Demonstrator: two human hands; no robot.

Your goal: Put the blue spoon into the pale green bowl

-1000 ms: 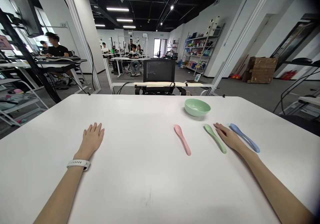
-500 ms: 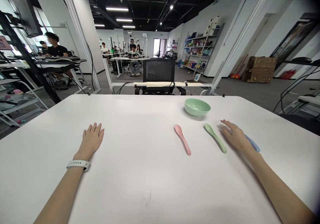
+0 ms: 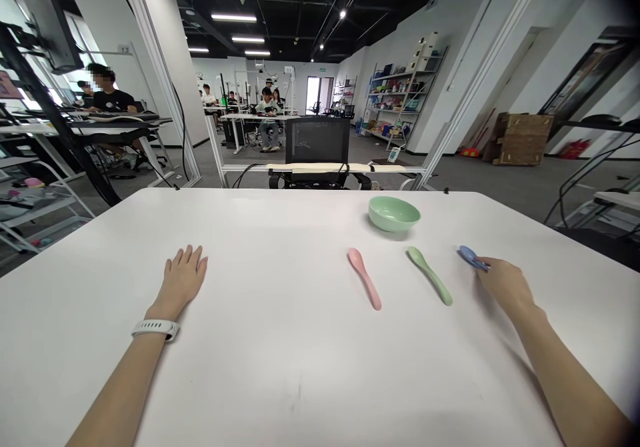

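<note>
1. L hand [image 3: 183, 280], lower left of frame, lies flat on the white desk [image 3: 280, 387], palm down, fingers loosely spread, holding nothing. A white watch band [image 3: 156, 329] wraps the wrist. Flat pose = hand at rest, not in use.
2. R hand [image 3: 503, 286], right of centre, is closed w/ fingers curled around the handle of a blue spoon [image 3: 469, 255]. Handle is hidden in the hand, so only the spoon's bowl end shows, pointing upper left. Grip seems firm; can't tell if the spoon is clear of the desk.
3. Green spoon [image 3: 429, 276] lies just left of R hand, not touching it. Pink spoon [image 3: 364, 278] lies further left. Both run diagonally, bowl ends upper left, handles toward the person; the near-parallel lay looks deliberate, and handles sit easy to reach.
4. Mint-green bowl [image 3: 393, 214], upright, sits near the far desk edge, above and btwn the two spoons.
5. Past the desk: dark monitor [image 3: 317, 140] top centre, stocked shelves [image 3: 405, 94] upper right, brown crate [image 3: 519, 139] far right, seated person [image 3: 110, 100] at another desk upper left.
</note>
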